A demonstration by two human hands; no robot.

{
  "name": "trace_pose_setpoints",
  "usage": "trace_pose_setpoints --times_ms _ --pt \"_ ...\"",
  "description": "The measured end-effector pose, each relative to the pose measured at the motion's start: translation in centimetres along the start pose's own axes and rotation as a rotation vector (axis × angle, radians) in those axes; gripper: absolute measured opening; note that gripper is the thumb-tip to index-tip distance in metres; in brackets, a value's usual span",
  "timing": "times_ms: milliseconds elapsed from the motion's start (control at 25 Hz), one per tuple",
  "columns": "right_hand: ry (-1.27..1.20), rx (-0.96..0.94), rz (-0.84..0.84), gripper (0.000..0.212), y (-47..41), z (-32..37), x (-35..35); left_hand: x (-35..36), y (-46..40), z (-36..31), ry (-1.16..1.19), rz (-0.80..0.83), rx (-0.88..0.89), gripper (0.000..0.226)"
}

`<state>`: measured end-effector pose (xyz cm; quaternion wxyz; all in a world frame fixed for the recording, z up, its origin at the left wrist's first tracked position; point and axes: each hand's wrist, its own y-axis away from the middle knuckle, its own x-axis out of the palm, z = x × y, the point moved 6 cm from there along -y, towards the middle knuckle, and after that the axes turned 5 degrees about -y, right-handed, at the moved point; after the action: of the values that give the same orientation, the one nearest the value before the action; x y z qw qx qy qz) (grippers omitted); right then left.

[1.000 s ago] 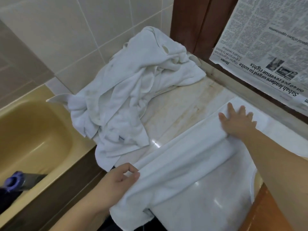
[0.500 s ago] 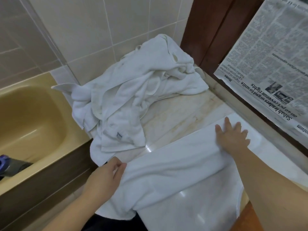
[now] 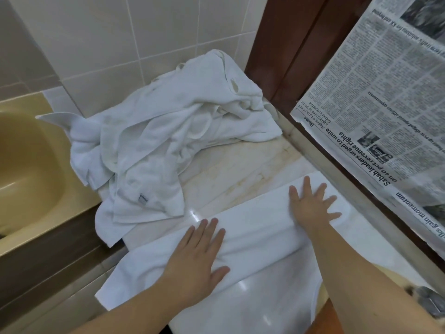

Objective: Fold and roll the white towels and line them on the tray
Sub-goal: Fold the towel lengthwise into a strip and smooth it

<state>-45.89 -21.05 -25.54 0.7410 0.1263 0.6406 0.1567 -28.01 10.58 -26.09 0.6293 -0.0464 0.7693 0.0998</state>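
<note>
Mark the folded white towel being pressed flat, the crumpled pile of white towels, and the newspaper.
folded white towel (image 3: 260, 227), head view, flat middle between the hands.
crumpled pile of white towels (image 3: 173, 131), head view, centre of the heap.
newspaper (image 3: 385, 92), head view, text columns.

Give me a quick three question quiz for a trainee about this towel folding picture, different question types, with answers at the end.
1. True or false: both hands lie flat on the folded towel.
2. Multiple choice: where is the heap of unfolded towels? A) in the bathtub B) on the counter against the tiled wall C) on the newspaper
3. Fill in the blank: the newspaper hangs on the person's ___ side.

Key
1. True: the left hand and the right hand both press the towel with straight fingers.
2. B
3. right
</note>
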Motion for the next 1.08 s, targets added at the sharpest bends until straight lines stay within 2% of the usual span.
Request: trace_pose_setpoints --times_ms 240,360,480,560,880,1000,1080 --pt "0.010 -0.017 0.036 0.082 -1.5 -0.4 -0.4 0.3 0.4 0.1 0.011 0.022 0.000 0.090" --pt "-0.015 -0.029 -0.008 0.082 -0.9 -0.2 -0.8 0.2 0.2 -0.3 0.004 0.047 0.004 0.093" --pt "-0.047 -0.169 -0.070 0.075 2.6 1.6 0.0 0.2 0.2 -0.6 0.007 0.049 0.000 0.097" --pt "-0.039 -0.250 -0.031 0.071 5.1 2.1 1.6 0.1 0.2 -0.7 0.004 0.052 0.003 0.100" --pt "0.046 -0.120 0.025 0.073 1.8 -2.6 0.6 0.0 0.2 -0.7 -0.025 0.031 0.021 0.109" --pt "0.039 -0.114 0.034 0.075 1.5 -2.8 0.1 -0.3 0.2 -0.9 0.003 0.010 0.018 0.102" --pt "0.010 -0.133 -0.027 0.079 3.1 -1.4 0.0 -0.9 0.2 -0.5 0.055 -0.043 0.023 0.078"
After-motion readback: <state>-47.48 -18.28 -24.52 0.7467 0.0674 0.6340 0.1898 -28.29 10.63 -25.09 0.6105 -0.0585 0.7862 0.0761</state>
